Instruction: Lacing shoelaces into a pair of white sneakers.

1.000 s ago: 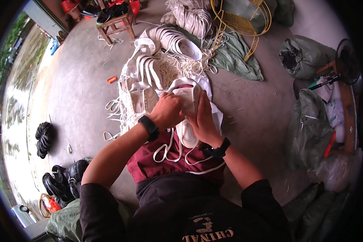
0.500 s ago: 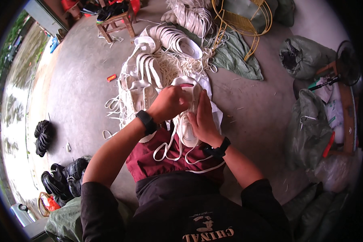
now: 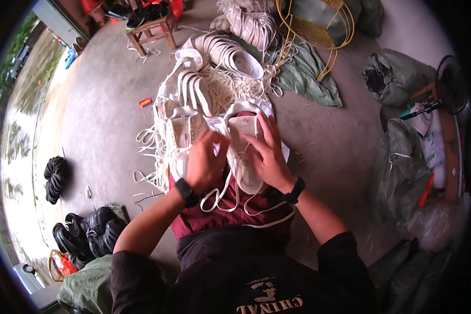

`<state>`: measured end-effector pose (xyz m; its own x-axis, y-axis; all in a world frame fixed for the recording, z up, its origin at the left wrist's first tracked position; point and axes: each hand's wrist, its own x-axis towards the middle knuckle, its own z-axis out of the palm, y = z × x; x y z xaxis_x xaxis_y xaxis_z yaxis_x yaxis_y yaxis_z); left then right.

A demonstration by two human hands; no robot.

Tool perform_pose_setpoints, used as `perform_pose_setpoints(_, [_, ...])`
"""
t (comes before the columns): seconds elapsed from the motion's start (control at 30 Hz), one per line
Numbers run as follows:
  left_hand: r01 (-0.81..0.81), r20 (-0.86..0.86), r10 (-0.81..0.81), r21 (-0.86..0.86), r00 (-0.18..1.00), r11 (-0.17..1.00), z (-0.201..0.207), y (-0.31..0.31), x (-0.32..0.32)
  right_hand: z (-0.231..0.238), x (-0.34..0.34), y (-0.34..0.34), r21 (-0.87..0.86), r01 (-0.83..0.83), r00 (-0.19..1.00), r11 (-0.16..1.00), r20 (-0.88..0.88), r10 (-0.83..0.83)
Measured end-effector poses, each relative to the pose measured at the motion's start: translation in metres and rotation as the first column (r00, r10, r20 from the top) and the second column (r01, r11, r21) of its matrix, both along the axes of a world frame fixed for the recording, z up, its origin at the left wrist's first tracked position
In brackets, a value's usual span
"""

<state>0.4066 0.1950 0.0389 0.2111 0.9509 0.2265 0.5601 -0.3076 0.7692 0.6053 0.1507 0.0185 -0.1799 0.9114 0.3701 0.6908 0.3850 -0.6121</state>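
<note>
A cream sneaker (image 3: 244, 124) with a maroon lining rests on my lap, its toe toward me. Loose white shoelaces (image 3: 224, 208) trail from it over my maroon legwear. My right hand (image 3: 271, 157) lies along the sneaker's right side, fingers spread, some of them over its upper near the eyelets. On its left side, my left hand (image 3: 206, 162) is closed with curled fingers; what they pinch, if anything, is hidden. A second cream sneaker (image 3: 187, 128) sits left of the first, partly covered by that hand.
Stacked white shoe parts (image 3: 225, 49) and a tangle of laces (image 3: 230, 83) lie ahead. A bamboo chair frame (image 3: 327, 39) stands behind a green cloth (image 3: 309, 78). Dark bundles (image 3: 91, 230) lie at left; sacks (image 3: 400, 162) and a fan (image 3: 451, 83) at right.
My left hand has drawn down and left, off the sneaker's opening. My right fingers have spread over its upper. The sneaker's upper and maroon lining show more now.
</note>
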Motion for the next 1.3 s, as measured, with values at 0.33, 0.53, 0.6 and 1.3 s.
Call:
perform_pose_setpoints(0.33, [0.217,0.122,-0.180,-0.493,0.976,0.843,-0.038,-0.011,-0.007,-0.011,-0.002,0.012,-0.043,-0.010,0.983,0.999,-0.181,0.002])
perform_pose_setpoints(0.53, [0.380,0.434,-0.140,-0.537,0.890,0.753,-0.057,-0.010,-0.013,-0.012,-0.012,0.012,-0.058,-0.006,0.979,0.998,-0.202,-0.006])
perform_pose_setpoints(0.6, [0.397,0.416,-0.188,-0.499,0.890,0.770,-0.059,-0.009,-0.013,-0.012,-0.013,0.013,-0.038,-0.001,0.983,0.999,-0.183,-0.006])
perform_pose_setpoints(1.3, [0.488,0.341,-0.378,-0.344,0.861,0.802,-0.069,-0.001,-0.039,0.019,0.301,0.018,-0.200,0.720,0.408,0.664,-0.653,-0.639])
